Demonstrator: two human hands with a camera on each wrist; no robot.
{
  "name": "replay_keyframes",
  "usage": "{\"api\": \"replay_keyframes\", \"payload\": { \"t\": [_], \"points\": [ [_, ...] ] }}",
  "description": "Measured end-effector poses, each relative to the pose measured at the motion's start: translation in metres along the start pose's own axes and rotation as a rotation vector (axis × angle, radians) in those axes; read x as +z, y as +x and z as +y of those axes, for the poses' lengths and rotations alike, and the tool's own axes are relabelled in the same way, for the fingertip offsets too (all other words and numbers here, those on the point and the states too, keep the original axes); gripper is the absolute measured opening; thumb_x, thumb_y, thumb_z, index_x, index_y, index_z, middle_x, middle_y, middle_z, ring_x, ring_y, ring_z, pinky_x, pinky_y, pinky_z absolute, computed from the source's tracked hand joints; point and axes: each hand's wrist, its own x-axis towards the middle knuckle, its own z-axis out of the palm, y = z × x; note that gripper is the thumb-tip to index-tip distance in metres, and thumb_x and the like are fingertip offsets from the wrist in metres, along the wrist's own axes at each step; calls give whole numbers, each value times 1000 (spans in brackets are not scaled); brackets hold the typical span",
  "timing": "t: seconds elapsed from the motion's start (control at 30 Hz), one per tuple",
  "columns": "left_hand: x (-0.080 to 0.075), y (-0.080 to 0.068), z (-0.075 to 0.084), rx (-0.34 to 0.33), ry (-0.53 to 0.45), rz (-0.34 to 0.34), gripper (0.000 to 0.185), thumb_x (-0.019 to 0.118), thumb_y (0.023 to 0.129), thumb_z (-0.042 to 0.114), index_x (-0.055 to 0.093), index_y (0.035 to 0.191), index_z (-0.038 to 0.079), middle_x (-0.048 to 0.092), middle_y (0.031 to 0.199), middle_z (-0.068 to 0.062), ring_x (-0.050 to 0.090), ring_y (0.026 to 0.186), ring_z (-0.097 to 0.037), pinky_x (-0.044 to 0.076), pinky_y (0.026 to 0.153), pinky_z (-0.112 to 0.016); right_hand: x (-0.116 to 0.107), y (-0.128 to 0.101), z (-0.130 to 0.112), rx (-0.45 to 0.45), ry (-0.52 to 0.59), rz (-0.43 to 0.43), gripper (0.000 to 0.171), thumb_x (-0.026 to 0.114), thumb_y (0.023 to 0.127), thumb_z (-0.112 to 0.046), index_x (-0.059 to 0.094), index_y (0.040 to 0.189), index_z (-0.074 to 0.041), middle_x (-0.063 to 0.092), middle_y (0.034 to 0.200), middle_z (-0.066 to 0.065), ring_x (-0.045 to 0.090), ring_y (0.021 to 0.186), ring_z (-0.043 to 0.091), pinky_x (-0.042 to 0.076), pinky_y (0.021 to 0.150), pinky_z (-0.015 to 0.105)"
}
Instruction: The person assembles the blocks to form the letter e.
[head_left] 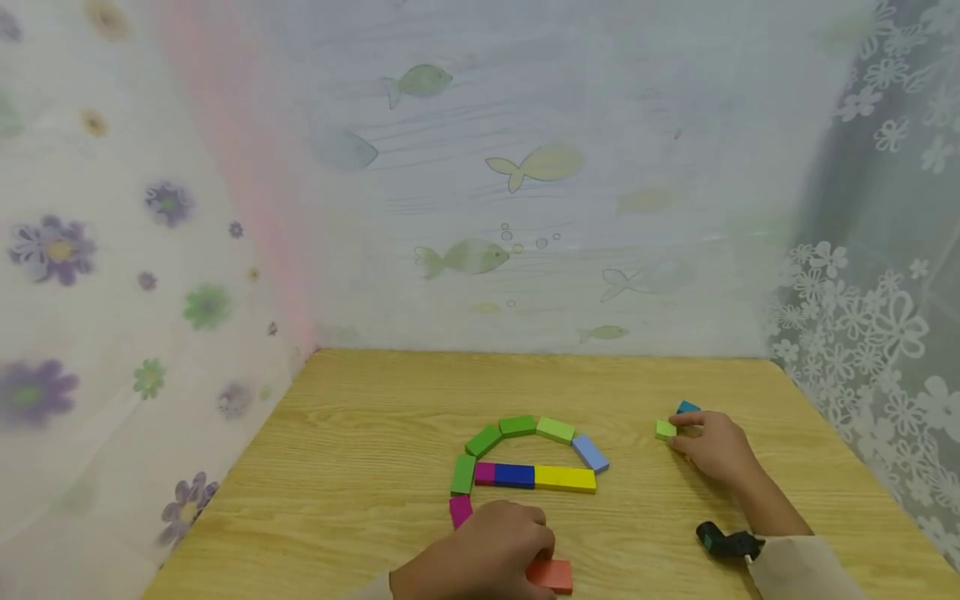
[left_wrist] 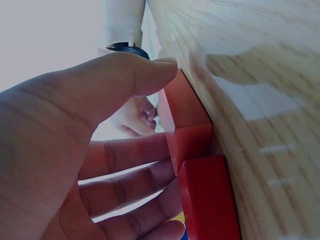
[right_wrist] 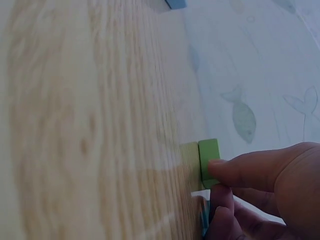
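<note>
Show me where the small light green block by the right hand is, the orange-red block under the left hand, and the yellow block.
light green block (head_left: 664, 429), head view, top face.
orange-red block (head_left: 551, 575), head view, exposed top face.
yellow block (head_left: 565, 478), head view, middle of top face.

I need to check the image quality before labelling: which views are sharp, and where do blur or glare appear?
Head view: evenly lit and fairly sharp; the light wooden table shows clear grain. Left wrist view: the left hand is dim against a washed-out background, with pale glare patches on the wood beside the red wooden blocks. Right wrist view: the near wood is blurred; the small light green block under the right hand's fingertips is clearer.
</note>
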Motion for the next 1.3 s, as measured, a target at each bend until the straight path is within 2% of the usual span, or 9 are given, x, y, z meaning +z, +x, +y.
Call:
{"api": "replay_keyframes", "payload": {
  "t": [0.27,0.43,0.77,0.93,1.03,1.13,1.3],
  "points": [
    [1,1,0,1,6,15,28,65,80,59,65,79,31,43,70,18,38,56,3,29,50,-15,2,0,1,-7,8,19,42,68,87,-30,64,123,-7,55,128,25,54,109,43,51,75,45],
    [2,1,-1,4,2,23,24,68,80,55,65,78,31,43,70,18,37,56,3,29,50,-14,4,1,2,-21,11,35,40,69,87,-29,64,120,-7,64,116,18,58,104,38,51,74,43],
    [3,1,-2,3,1,16,25,67,80,56,66,79,31,42,70,19,37,56,3,28,50,-15,7,-3,-3,-35,24,26,40,71,85,-31,65,118,-8,66,109,11,61,101,33,51,75,42],
    [2,1,-2,15,24,11,27,65,81,60,68,82,33,42,70,20,37,56,4,28,50,-16,5,-6,-8,-70,103,-56,37,71,86,-26,64,118,-10,63,115,13,64,98,28,53,69,34],
    [3,1,-2,14,30,12,27,63,81,61,67,82,34,43,70,20,37,56,4,28,50,-17,3,-8,-13,-98,171,-119,36,71,86,-24,63,119,-11,61,119,13,65,97,25,54,67,32],
    [4,2,-3,8,28,18,28,63,80,62,67,81,34,43,71,20,38,56,4,28,50,-17,3,-9,-19,-137,191,-164,35,72,84,-25,64,116,-14,61,118,10,64,95,22,53,66,31],
    [5,1,-6,-19,-56,2,24,66,79,60,67,81,35,45,73,22,40,59,5,31,53,-17,4,-13,-26,-270,183,-244,32,74,83,-26,65,112,-18,62,113,5,62,89,17,53,67,28]
  ]
}}
